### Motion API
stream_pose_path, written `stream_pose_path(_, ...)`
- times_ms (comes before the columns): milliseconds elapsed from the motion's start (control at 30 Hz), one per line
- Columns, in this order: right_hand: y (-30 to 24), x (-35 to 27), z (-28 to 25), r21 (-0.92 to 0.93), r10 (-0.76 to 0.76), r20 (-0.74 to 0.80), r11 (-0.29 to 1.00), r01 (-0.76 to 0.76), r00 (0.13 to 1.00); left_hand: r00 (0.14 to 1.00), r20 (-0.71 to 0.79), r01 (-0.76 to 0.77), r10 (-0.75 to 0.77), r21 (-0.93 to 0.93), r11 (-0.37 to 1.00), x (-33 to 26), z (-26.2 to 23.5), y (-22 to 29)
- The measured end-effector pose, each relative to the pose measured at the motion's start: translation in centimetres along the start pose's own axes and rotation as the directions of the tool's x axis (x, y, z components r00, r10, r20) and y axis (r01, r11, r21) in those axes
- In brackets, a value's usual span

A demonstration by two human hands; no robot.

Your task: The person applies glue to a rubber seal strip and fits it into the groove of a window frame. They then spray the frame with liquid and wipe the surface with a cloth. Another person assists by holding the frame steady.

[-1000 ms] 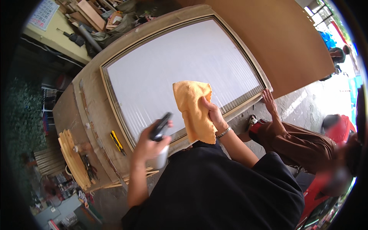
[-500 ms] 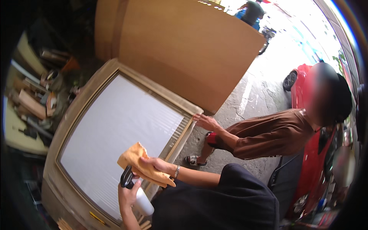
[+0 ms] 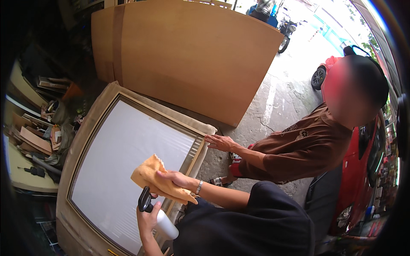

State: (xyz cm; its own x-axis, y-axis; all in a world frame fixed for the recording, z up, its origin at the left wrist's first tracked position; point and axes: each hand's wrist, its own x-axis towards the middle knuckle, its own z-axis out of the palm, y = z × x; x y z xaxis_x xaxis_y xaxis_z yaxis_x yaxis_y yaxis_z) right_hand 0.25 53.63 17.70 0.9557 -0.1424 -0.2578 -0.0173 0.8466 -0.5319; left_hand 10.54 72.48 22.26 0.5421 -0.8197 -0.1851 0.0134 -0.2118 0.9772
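Our right hand [image 3: 173,179], grip clamped on orange cloth [image 3: 154,180], rests over framed glass panel [image 3: 128,164]. Our left hand [image 3: 148,218], nearer us, grips spray bottle [image 3: 159,217], nozzle probably panel-ward.

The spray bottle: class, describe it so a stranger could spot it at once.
Find the large wooden-framed white panel lying flat. At its near edge, below the orange cloth, the left hand grips a white spray bottle with a black trigger head, the only bottle there.

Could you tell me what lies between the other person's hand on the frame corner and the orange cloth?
In the head view, only the wooden frame's ribbed inner edge and a strip of the white panel lie between the co-worker's hand and the orange cloth.
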Motion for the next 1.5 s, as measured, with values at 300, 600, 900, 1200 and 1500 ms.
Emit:
stream_pose_path(300,0.1,0.8,-1.2,-0.134,0.030,0.048,0.991,-0.024,0.998,0.998,-0.021,0.054,-0.055,-0.030,0.998,0.0,1.0,0.8)
stream_pose_path(600,-1.2,0.2,-0.3,-0.209,0.056,0.082,0.977,-0.038,0.995,0.995,-0.080,0.059,-0.063,-0.046,0.997,-0.7,1.9,2.5)
stream_pose_path(900,-2.5,-0.8,1.5,-0.353,0.027,0.096,0.936,0.009,0.995,0.995,-0.070,0.071,-0.076,-0.064,0.995,-1.4,1.8,2.8)
stream_pose_path(1200,-2.4,-0.5,1.2,-0.434,0.054,-0.052,0.898,-0.071,0.997,0.994,-0.099,0.043,-0.048,-0.050,0.998,-0.5,1.9,2.9)
stream_pose_path(1500,-3.1,-0.9,1.9,-0.496,0.047,-0.094,0.864,-0.088,0.994,0.995,-0.042,0.083,-0.087,-0.087,0.993,0.8,1.6,3.5)
